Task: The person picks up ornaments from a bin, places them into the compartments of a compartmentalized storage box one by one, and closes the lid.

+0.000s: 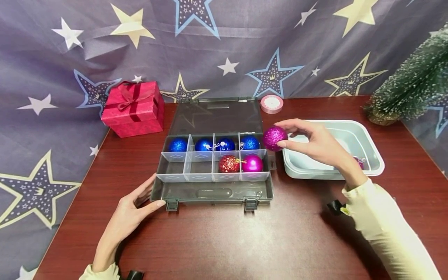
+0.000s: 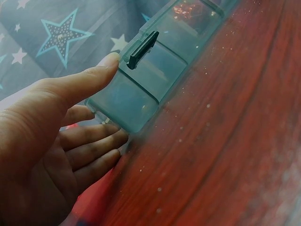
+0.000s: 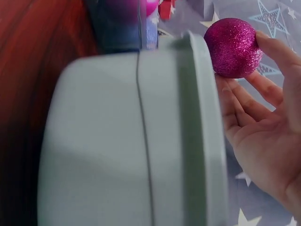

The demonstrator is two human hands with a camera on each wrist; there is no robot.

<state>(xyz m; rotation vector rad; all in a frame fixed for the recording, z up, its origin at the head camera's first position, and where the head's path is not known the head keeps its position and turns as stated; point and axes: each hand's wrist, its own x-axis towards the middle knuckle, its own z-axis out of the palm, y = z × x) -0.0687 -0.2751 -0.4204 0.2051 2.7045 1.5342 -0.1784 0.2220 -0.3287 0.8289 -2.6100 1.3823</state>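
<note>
A purple glitter Christmas ball [image 1: 274, 138] is pinched between the thumb and fingers of my right hand [image 1: 315, 142]. It hangs between the storage box's right side and the pale plastic tub's near-left rim; the right wrist view also shows the glitter ball [image 3: 233, 48] in the fingers. My left hand [image 1: 131, 212] rests with fairly straight fingers against the left front corner of the grey see-through compartment box [image 1: 210, 192]. In the box's back row sit several blue balls [image 1: 177, 144]. Its middle row holds a red patterned ball [image 1: 229, 163] and a shiny magenta ball [image 1: 252, 163] towards the right.
The pale tub [image 1: 376, 155] stands on the right, a purplish thing partly hidden by the right wrist inside. A red gift box [image 1: 134, 109] is at back left, a pink ribbon roll [image 1: 272, 104] behind the box, and a small frosted tree [image 1: 409, 77] at far right.
</note>
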